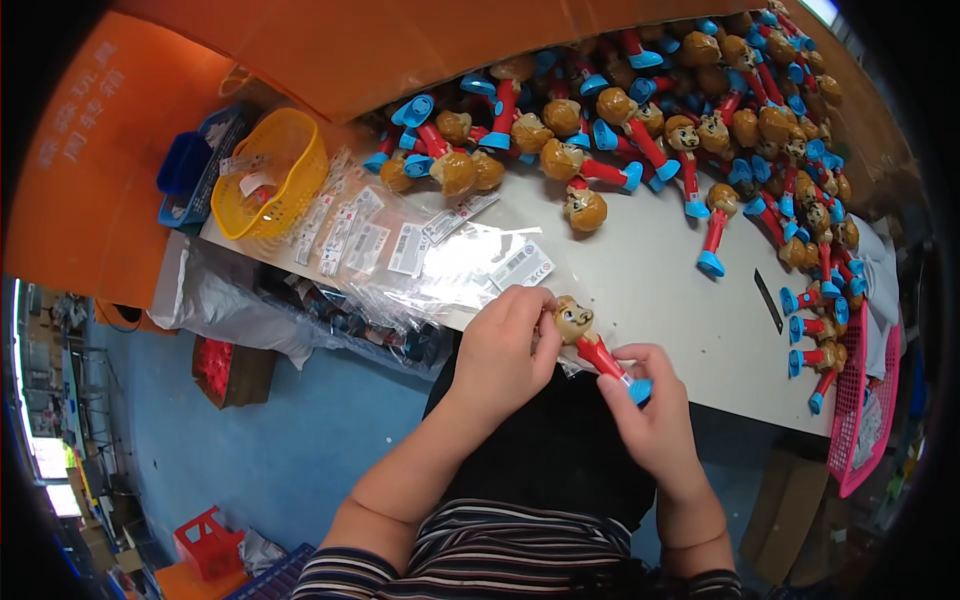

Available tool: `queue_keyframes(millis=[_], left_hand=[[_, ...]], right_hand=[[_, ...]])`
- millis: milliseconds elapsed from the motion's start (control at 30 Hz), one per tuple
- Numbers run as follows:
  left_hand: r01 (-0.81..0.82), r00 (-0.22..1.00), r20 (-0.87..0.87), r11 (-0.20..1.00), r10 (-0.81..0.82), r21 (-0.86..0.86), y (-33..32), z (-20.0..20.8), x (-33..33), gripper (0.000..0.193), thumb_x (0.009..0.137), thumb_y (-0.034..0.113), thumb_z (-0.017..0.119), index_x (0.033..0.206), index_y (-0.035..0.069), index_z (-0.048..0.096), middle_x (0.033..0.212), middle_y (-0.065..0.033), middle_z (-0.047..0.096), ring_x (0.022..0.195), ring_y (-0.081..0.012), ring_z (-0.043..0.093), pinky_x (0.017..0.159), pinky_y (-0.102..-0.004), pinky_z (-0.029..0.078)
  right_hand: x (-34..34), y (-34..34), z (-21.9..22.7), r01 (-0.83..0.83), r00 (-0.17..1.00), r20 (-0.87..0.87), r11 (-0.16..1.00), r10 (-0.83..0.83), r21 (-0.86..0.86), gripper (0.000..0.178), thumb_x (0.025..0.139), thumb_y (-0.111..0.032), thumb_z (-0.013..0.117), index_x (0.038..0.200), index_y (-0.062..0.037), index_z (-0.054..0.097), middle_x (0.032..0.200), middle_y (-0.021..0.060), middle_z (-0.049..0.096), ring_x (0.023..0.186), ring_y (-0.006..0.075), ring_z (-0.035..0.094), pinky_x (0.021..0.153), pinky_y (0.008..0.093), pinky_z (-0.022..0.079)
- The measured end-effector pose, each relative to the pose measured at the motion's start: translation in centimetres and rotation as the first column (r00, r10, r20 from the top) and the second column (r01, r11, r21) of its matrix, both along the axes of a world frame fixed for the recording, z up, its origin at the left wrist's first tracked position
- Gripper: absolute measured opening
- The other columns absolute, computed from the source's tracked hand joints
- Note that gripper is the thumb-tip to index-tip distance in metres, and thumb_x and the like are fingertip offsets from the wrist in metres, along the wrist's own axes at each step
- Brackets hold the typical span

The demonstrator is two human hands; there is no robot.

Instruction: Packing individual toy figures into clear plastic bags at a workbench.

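Observation:
A toy figure dispenser (597,352) with a brown-haired head, red stem and blue foot is tilted over the table's near edge. My right hand (655,410) is closed around its blue foot end, thumb along the stem. Beside the toy's head, my left hand (508,345) has its fingers curled together in a pinch; what lies between them is hidden. Just beyond my left hand, clear plastic bags (455,265) with small printed labels (523,268) overlap on the table, glaring in the light.
A large pile of similar toys (625,120) covers the table's far side. A yellow basket (318,160) stands left, with blue bins (185,165) beyond. At right are a dark flat strip (768,300) and a pink basket (850,400). Orange board (290,50) rises behind.

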State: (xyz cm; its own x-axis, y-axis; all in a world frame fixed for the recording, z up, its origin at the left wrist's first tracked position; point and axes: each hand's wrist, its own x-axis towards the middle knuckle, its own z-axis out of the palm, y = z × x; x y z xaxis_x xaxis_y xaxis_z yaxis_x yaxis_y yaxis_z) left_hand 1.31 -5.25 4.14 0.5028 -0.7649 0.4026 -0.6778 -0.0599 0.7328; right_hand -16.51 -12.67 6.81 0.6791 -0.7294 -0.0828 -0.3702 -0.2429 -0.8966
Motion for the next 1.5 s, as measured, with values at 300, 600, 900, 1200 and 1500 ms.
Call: queue_keyframes(millis=[300,600,900,1200,1500], left_hand=[[0.09,0.994,0.084,0.975,-0.074,-0.203,0.4,-0.8,-1.3,0.016,0.077,-0.007,0.065,0.091,0.001,0.063,0.08,-0.0105,0.062,0.064,-0.0226,0.061,0.057,-0.0298,0.05],[-0.043,0.997,-0.071,0.99,0.034,-0.133,1.9,-1.7,-0.6,0.012,0.081,-0.005,0.066,0.092,-0.001,0.064,0.081,-0.0098,0.062,0.066,-0.0175,0.062,0.06,-0.0261,0.051],[-0.022,0.998,-0.065,0.993,0.015,-0.116,1.8,-2.0,-1.5,0.014,0.079,0.0,0.069,0.093,0.001,0.064,0.082,-0.0116,0.062,0.07,-0.0279,0.063,0.063,-0.0344,0.051],[-0.002,1.0,0.0,0.996,0.002,-0.088,0.9,-1.8,-1.6,0.016,0.079,0.001,0.069,0.094,0.002,0.064,0.081,-0.0109,0.061,0.07,-0.0293,0.061,0.062,-0.0364,0.05],[0.005,1.0,-0.007,0.994,-0.006,-0.113,1.0,0.0,-1.4,0.014,0.078,-0.003,0.069,0.091,0.002,0.065,0.079,-0.0108,0.063,0.068,-0.0251,0.063,0.062,-0.031,0.052]], right_hand=[[0.7,0.5,-2.4,-0.395,0.812,0.214,-0.24,-0.544,0.887,0.037,0.106,-0.039,0.033,0.13,-0.0117,0.043,0.072,0.0012,0.048,0.046,0.0049,0.035,0.037,0.0164,0.03],[0.2,3.0,-2.7,0.131,0.963,0.214,0.976,-0.167,0.173,0.047,0.086,-0.001,0.069,0.129,-0.0035,0.05,0.09,0.0082,0.055,0.059,0.0117,0.053,0.049,0.0221,0.043],[-0.4,1.0,-3.1,-0.025,0.997,0.054,0.91,0.052,-0.414,0.037,0.079,-0.005,0.077,0.112,0.0001,0.061,0.107,0.0123,0.057,0.075,0.0207,0.058,0.064,0.0282,0.048],[-0.4,2.0,-7.6,-0.038,0.987,0.066,0.611,0.146,-0.791,0.041,0.068,-0.007,0.083,0.106,-0.0065,0.068,0.096,0.0109,0.059,0.083,0.0289,0.061,0.07,0.0354,0.052],[0.8,2.0,-6.7,0.164,0.904,0.428,0.924,-0.001,-0.345,0.037,0.083,0.001,0.075,0.111,0.0051,0.051,0.099,0.0175,0.068,0.077,0.0087,0.064,0.063,0.0191,0.052]])
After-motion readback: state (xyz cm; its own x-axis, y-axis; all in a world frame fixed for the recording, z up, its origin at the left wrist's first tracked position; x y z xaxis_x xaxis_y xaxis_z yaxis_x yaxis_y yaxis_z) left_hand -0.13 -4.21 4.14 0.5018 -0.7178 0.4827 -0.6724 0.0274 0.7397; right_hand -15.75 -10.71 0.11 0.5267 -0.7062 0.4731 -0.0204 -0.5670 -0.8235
